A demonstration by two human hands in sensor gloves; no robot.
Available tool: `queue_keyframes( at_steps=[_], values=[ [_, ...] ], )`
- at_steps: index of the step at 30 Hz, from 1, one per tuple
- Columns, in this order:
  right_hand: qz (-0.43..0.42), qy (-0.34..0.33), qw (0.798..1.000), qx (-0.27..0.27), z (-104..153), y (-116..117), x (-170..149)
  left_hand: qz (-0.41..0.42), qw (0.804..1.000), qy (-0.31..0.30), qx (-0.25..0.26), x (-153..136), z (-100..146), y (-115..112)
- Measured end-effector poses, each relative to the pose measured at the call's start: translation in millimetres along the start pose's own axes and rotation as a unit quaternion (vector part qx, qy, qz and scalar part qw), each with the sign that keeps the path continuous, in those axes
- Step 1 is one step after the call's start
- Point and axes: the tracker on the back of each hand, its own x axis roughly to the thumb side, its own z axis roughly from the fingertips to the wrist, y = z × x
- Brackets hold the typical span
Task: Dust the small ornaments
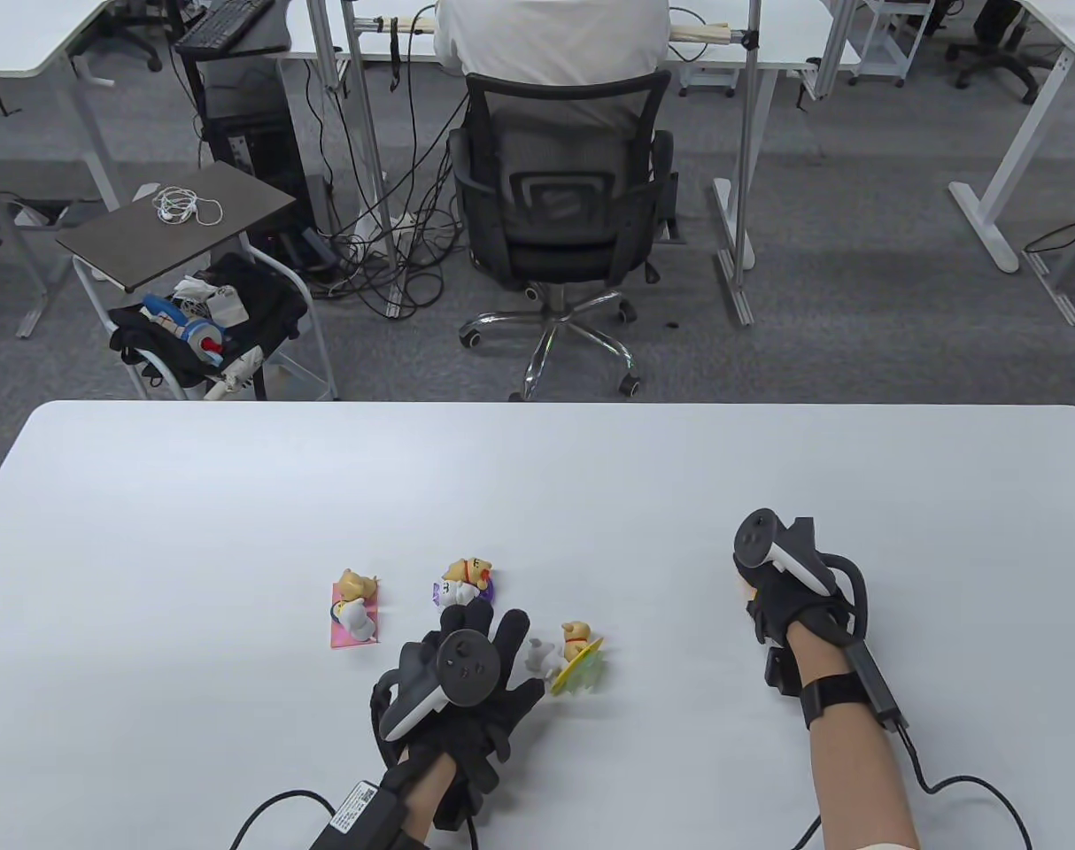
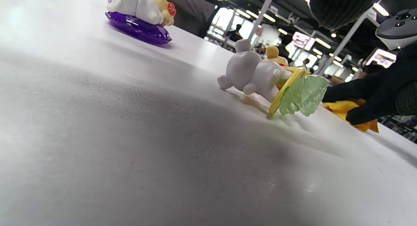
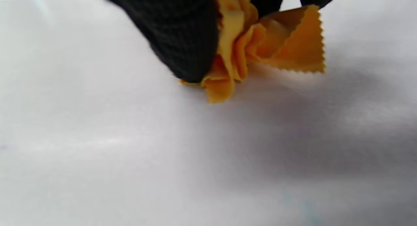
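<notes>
Your left hand (image 1: 467,677): fingers spread flat, empty, just beside tipped ornament on green base (image 1: 573,660). Your right hand (image 1: 781,589): well apart to right, bunching orange cloth (image 3: 260,53), seen clearly only in right wrist view. Purple-base ornament (image 1: 465,580), pink-base ornament (image 1: 356,609) mid-table. White table (image 1: 236,496): wide bare room toward far edge.

1. Table view: high, looking down and outward over the white table (image 1: 236,496).
2. Left wrist view: skims the tabletop, close, facing the green-based ornament (image 2: 280,86), also in the table view.
3. Right wrist view: very near the orange cloth (image 3: 260,50).
</notes>
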Motion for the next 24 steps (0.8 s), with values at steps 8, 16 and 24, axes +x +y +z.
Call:
queue_keyframes(
  at_steps=[8,16,24],
  values=[
    [0.014,-0.002,0.998,-0.054,0.4,-1.6,8.9,0.000,1.000,-0.002,-0.005,-0.2,-1.4,0.3],
    [-0.028,-0.078,0.992,-0.092,28.9,-6.7,25.1,0.005,1.000,-0.010,-0.012,2.9,-1.5,-0.7],
    [-0.160,-0.228,0.955,-0.105,92.0,-9.5,80.0,0.014,0.999,-0.016,-0.029,5.1,-1.8,-6.8]
  ],
)
